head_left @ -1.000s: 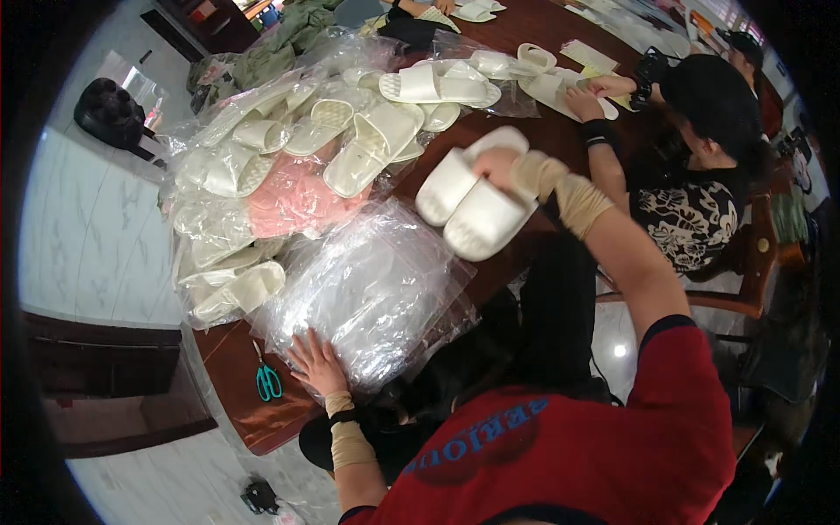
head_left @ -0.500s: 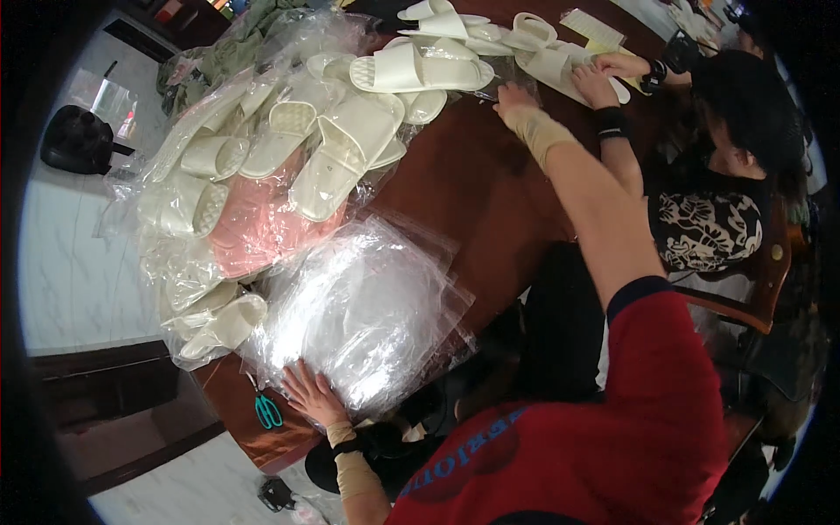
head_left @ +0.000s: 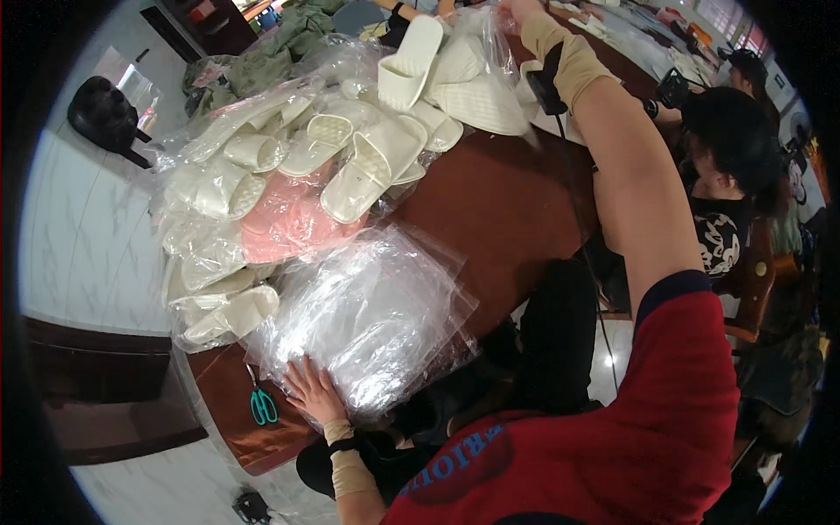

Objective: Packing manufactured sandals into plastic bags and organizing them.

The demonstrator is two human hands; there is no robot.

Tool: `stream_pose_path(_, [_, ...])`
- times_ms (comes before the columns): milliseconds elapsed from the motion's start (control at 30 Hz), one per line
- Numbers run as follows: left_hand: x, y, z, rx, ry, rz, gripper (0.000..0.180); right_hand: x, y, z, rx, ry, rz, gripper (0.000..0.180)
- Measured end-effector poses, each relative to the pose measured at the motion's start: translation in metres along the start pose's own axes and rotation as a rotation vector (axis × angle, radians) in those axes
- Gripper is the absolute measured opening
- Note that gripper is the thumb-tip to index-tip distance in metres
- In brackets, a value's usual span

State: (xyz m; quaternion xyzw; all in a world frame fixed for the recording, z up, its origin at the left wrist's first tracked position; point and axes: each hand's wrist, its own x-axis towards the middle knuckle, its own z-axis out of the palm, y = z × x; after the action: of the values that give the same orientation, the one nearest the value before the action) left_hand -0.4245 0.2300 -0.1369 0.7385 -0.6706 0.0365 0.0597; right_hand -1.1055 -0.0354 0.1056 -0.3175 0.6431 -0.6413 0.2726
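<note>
My left hand [head_left: 313, 391] lies with fingers spread on the near edge of a stack of clear plastic bags [head_left: 376, 306]. My right hand [head_left: 522, 10] is stretched far out to the top of the view, its fingers closed on the upper part of a clear plastic bag [head_left: 500, 52]. Cream-white slippers [head_left: 477, 103] hang inside that bag, tilted. A cream slipper [head_left: 409, 66] stands tilted just left of them, partly overlapping. Part of my right hand is cut off by the picture's edge.
A heap of bagged cream slippers [head_left: 367, 171] and a bagged pink pair [head_left: 293, 219] covers the table's left side. Teal-handled scissors [head_left: 262, 406] lie near the front corner. A co-worker [head_left: 722, 149] sits at the right. A black cable [head_left: 582, 210] hangs from my right wrist.
My right hand has moved farther away and up, raising the bag with slippers off the table. My left hand stays on the bag stack. The whole view has shifted slightly.
</note>
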Motion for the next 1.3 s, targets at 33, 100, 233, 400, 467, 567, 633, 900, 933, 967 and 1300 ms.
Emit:
stream_pose_path(33, [0.001,0.000,0.002,0.011,0.016,0.020,0.047,-0.001,-0.016,0.002,0.090,-0.025,0.005,0.017])
stream_pose_path(100, [0.001,0.001,0.006,0.005,0.029,0.039,0.046,-0.007,-0.046,0.005,0.260,-0.076,0.021,0.016])
stream_pose_path(233, [-0.001,-0.008,0.000,-0.010,0.047,0.018,0.046,-0.070,-0.077,0.061,0.335,-0.360,0.127,0.021])
stream_pose_path(400, [-0.005,-0.024,0.006,-0.003,0.059,-0.010,0.047,-0.266,-0.059,0.156,0.190,-0.710,0.224,0.024])
stream_pose_path(467, [-0.002,-0.015,0.007,-0.019,0.094,0.024,0.047,-0.330,-0.038,0.183,0.351,-0.743,0.275,0.027])
stream_pose_path(567, [0.001,-0.004,0.006,-0.062,0.105,0.045,0.048,-0.407,-0.001,0.238,0.791,-0.905,0.486,0.030])
stream_pose_path(633, [0.001,-0.003,0.009,-0.027,0.034,0.008,0.049,-0.452,0.030,0.264,0.595,-0.712,0.236,0.028])
stream_pose_path(900, [0.000,-0.021,0.033,0.051,0.165,0.086,0.047,-0.419,0.083,0.137,-0.191,-0.336,-0.569,0.016])
stream_pose_path(933, [0.002,-0.015,0.025,-0.028,0.140,0.072,0.045,-0.409,0.085,0.118,-0.285,-0.199,-0.589,0.016])
stream_pose_path(967, [0.004,-0.017,0.025,0.003,0.074,0.038,0.039,-0.401,0.091,0.105,-0.467,-0.137,-0.722,0.018])
stream_pose_path(1300, [0.015,-0.060,0.011,-0.676,0.004,0.097,0.047,-0.451,0.164,0.137,-0.833,-0.503,-0.419,0.032])
